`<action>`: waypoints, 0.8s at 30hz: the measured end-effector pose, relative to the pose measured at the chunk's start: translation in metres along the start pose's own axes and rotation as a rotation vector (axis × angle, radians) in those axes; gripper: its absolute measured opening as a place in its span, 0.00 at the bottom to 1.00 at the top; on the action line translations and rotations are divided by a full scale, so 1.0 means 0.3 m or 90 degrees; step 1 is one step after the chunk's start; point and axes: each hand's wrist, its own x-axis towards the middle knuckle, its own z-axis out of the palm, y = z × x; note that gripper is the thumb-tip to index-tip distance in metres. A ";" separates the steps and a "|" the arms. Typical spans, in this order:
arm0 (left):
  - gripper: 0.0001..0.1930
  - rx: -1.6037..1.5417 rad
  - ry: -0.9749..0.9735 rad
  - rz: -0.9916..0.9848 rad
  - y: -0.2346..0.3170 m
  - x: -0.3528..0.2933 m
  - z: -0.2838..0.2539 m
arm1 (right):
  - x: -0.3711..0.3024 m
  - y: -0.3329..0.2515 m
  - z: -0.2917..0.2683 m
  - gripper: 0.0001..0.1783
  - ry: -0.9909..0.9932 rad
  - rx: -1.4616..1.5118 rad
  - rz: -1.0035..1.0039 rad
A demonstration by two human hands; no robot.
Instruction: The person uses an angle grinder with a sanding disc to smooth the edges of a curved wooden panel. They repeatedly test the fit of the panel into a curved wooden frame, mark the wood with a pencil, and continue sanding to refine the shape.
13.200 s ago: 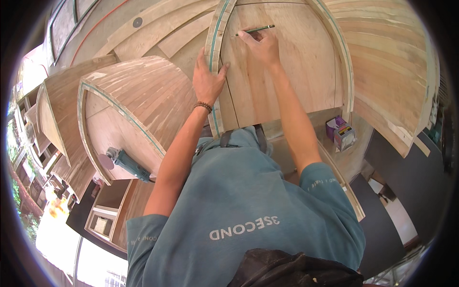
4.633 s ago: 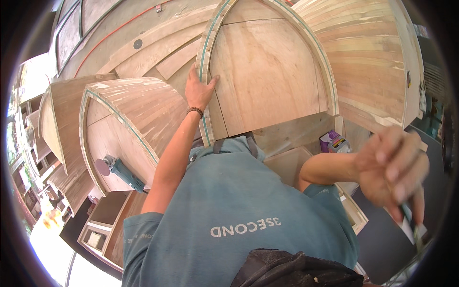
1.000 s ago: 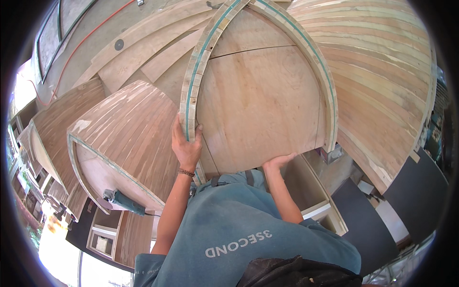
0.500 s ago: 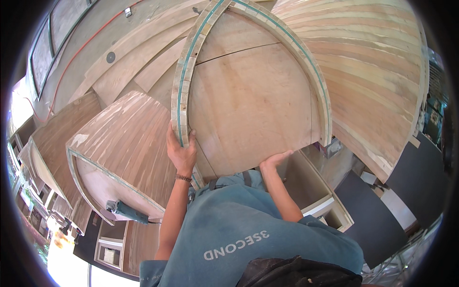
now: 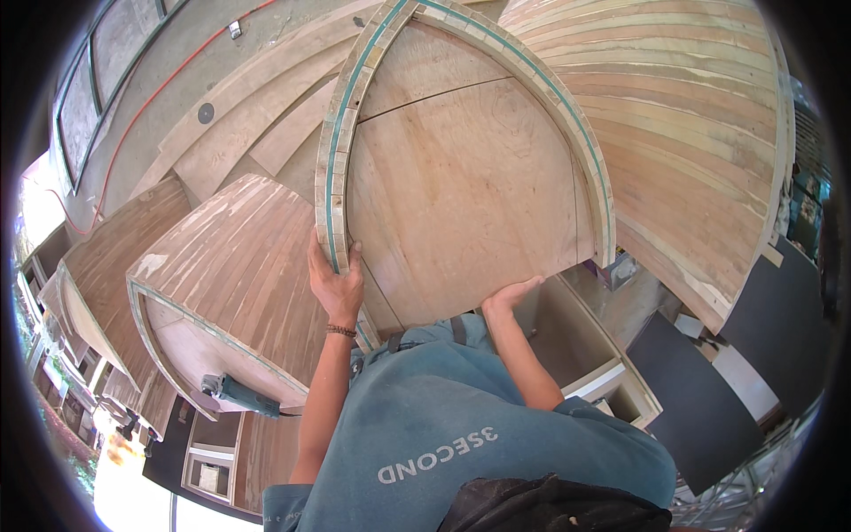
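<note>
In front of my body stands a large arched wooden panel (image 5: 461, 195), its curved rim built of small blocks with a teal stripe along it. My left hand (image 5: 337, 282) is closed round the lower end of the left rim, thumb on the inner side and fingers on the outer. Along the bottom edge, my right hand (image 5: 510, 295) holds the panel from below, its fingers partly hidden by the board. The panel's lower left part reaches close to my shirt.
To the left lies a curved, strip-planked wooden piece (image 5: 239, 266) with an angle grinder (image 5: 241, 395) beside its end face. A bigger planked shell (image 5: 674, 133) rises at the right. Dark curved sheets (image 5: 696, 399) and an open wooden box (image 5: 567, 341) are at lower right. A red hose (image 5: 168, 84) crosses the floor.
The panel has shifted very slightly in view, and the surroundings have moved a little with the camera. Both hands keep the same hold.
</note>
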 end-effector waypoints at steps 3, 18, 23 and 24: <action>0.38 -0.004 0.006 0.005 0.000 0.000 0.002 | -0.004 -0.006 0.002 0.50 -0.006 -0.007 0.006; 0.36 0.004 0.019 0.022 0.002 -0.003 -0.001 | -0.003 -0.004 -0.005 0.50 -0.039 0.006 -0.001; 0.35 -0.010 0.023 0.027 0.003 -0.003 -0.005 | -0.050 -0.027 0.036 0.49 -0.029 0.009 0.008; 0.35 -0.013 0.023 0.028 -0.002 -0.002 -0.001 | -0.050 -0.026 0.036 0.50 -0.031 0.013 0.008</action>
